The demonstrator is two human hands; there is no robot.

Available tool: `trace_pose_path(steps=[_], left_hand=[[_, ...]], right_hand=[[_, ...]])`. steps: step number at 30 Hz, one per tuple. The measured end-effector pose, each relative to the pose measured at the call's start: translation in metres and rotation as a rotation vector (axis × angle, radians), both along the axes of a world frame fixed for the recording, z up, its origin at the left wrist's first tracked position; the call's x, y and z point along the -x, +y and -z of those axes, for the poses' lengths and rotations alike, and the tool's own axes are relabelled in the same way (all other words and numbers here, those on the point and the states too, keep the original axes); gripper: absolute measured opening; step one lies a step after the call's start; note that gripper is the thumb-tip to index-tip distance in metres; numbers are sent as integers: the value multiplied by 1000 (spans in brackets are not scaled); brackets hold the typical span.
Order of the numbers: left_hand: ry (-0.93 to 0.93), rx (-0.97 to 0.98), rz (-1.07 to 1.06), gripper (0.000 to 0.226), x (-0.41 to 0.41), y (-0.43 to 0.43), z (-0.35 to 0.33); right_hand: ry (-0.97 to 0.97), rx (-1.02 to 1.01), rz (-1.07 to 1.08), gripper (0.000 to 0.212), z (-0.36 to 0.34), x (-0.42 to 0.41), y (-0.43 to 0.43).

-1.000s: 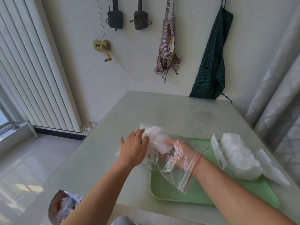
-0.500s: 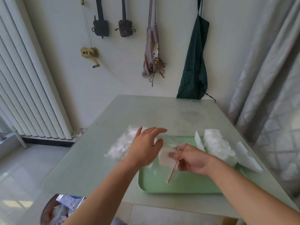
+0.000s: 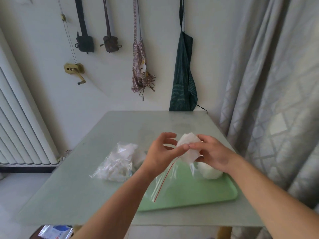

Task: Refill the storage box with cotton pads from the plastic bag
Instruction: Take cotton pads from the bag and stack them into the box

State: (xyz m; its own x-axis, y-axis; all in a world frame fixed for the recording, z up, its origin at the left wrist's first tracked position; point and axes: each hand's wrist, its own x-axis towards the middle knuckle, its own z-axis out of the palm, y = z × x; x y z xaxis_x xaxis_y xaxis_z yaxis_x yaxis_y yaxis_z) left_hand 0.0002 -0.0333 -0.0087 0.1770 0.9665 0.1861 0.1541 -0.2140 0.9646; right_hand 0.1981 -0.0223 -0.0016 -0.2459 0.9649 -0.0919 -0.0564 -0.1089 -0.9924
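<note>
Gripping a stack of cotton pads (image 3: 188,147) between thumb and curled fingers, the right hand (image 3: 212,153) holds it in the air, roughly upright, over the far side of the green tray (image 3: 207,192). The left hand (image 3: 161,152) is beside it with fingers spread and loose, its thumb tip apparently touching the stack. The storage box (image 3: 210,172), mostly hidden, sits directly below the right hand near the tray's far right corner, so the drop is short and downward. The plastic bag (image 3: 119,161) lies across the tray's left edge onto the table (image 3: 86,187).
</note>
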Motion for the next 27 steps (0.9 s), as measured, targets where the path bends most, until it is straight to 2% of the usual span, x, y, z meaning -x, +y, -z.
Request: trace_pose_path(steps=[2, 5, 10, 15, 19, 22, 27], left_hand=[[-74, 58, 10, 73, -5, 3, 1], [-167, 101, -35, 57, -7, 7, 3], [-167, 119, -86, 40, -2, 12, 5], [-157, 117, -128, 29, 9, 19, 8], [-130, 20, -107, 16, 18, 22, 1], [-116, 6, -17, 11, 17, 25, -4], [-208, 113, 49, 10, 3, 25, -2]], right_hand=[[45, -27, 39, 56, -2, 4, 1], [94, -44, 57, 48, -3, 10, 1], [160, -30, 111, 20, 4, 16, 9], [152, -25, 178, 9, 7, 14, 20], [-33, -61, 260, 28, 11, 7, 31], [-137, -99, 196, 32, 12, 5, 34], [-93, -98, 147, 30, 11, 4, 34]])
